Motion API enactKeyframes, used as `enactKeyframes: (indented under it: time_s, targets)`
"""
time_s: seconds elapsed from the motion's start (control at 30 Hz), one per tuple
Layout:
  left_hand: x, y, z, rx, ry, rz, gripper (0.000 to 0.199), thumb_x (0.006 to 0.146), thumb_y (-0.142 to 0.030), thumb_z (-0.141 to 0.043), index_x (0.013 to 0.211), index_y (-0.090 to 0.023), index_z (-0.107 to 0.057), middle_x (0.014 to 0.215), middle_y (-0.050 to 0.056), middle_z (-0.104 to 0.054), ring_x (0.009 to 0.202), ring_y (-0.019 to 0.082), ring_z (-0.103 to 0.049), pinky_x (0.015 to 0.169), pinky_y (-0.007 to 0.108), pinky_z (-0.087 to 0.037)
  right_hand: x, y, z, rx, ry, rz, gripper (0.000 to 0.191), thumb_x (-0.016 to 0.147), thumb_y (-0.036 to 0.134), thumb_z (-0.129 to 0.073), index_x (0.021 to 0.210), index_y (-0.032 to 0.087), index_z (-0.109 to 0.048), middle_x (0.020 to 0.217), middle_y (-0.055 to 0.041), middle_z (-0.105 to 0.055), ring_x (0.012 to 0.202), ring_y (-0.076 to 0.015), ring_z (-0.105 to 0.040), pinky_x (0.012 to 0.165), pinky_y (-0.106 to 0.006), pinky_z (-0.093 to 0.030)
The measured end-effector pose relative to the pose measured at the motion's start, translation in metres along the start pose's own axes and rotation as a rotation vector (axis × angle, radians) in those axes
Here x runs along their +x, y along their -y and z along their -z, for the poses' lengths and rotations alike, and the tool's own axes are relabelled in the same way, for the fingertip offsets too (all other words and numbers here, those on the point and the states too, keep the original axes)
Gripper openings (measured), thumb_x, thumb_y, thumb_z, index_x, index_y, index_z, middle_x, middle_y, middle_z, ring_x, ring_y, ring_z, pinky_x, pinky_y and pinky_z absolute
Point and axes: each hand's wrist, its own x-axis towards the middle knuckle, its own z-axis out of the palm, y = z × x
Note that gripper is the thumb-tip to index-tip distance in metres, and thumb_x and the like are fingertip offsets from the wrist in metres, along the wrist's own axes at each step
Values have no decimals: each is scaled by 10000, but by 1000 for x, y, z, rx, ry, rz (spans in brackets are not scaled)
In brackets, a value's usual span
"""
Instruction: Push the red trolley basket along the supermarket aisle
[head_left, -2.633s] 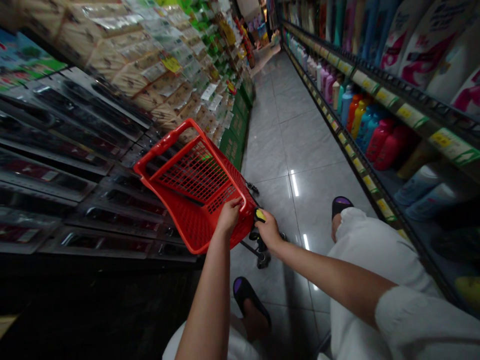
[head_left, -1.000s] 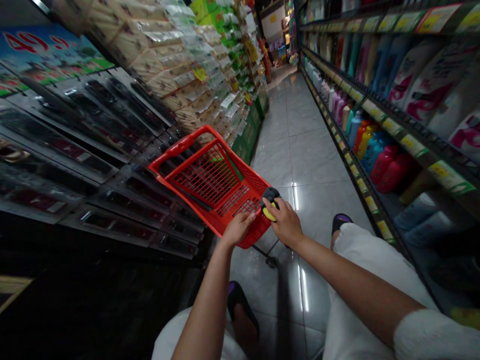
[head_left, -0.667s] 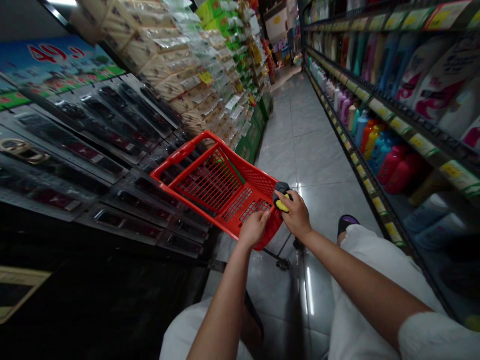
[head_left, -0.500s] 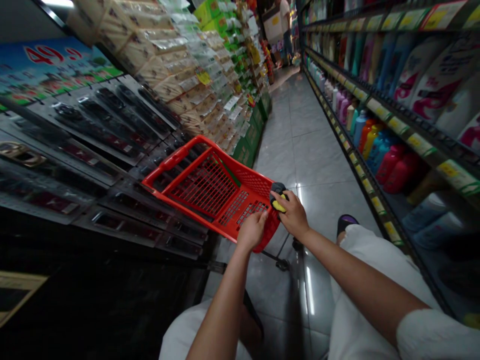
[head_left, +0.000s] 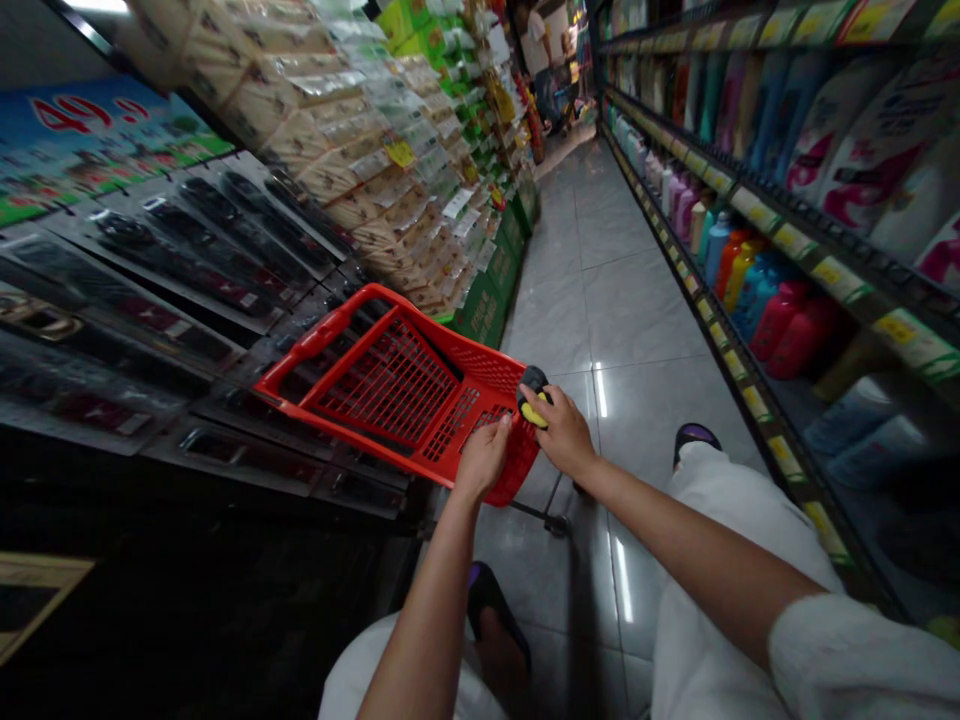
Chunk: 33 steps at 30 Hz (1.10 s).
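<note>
A red plastic shopping cart (head_left: 420, 455) stands at an angle in the aisle, its handle end towards the left-hand racks. No goods show inside its slotted basket. My left hand (head_left: 482, 457) is closed around the cart's near rim, thumb on top. In my right hand (head_left: 568, 437) is a small rounded black-and-yellow object (head_left: 535, 397), held at the cart's near corner; its exact kind is unclear. Whether the right fingers also touch the rim is hidden.
Bottles (head_left: 799, 325) fill the shelves (head_left: 757, 210) on the right. Packaged belts (head_left: 217, 225) hang at the left, with stacked packs (head_left: 360, 160) behind them. Grey floor tiles (head_left: 622, 300) run down the aisle, where a person (head_left: 538, 60) stands far off.
The cart has shifted left in view, and both my hands have moved left with it. My left foot now shows more. The far person appears further left.
</note>
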Motion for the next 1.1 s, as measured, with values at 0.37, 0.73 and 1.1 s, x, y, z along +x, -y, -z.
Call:
enactKeyframes:
  time_s: [0.37, 0.73, 1.1]
  targets:
    - [-3, -12, -4, 58, -7, 25, 560, 901, -662, -250, 574, -222, -362, 547, -19, -342, 529, 126, -351, 526, 266, -209, 20, -22, -9, 303, -165, -236, 694, 796, 92, -509, 1459, 296, -494, 1093, -69, -515, 1039, -218, -572, 952, -371, -514]
    - [7, -19, -5, 47, 11, 6, 550, 877, -640, -308, 640, -187, -509, 599, 9, -461, 595, 153, -436, 551, 258, -260, -34, -2, -27, 312, -49, -181, 716, 779, 73, -526, 1457, 301, -492, 1166, -73, -522, 1110, -218, -569, 980, -371, -506]
    - [24, -11, -11, -80, 10, 30, 592, 839, -710, -367, 611, -180, -499, 532, -5, -432, 521, 128, -398, 505, 256, -274, 11, -17, -29, 371, -237, -324, 661, 788, 93, -510, 1425, 268, -538, 1093, -64, -513, 1048, -198, -582, 977, -340, -504]
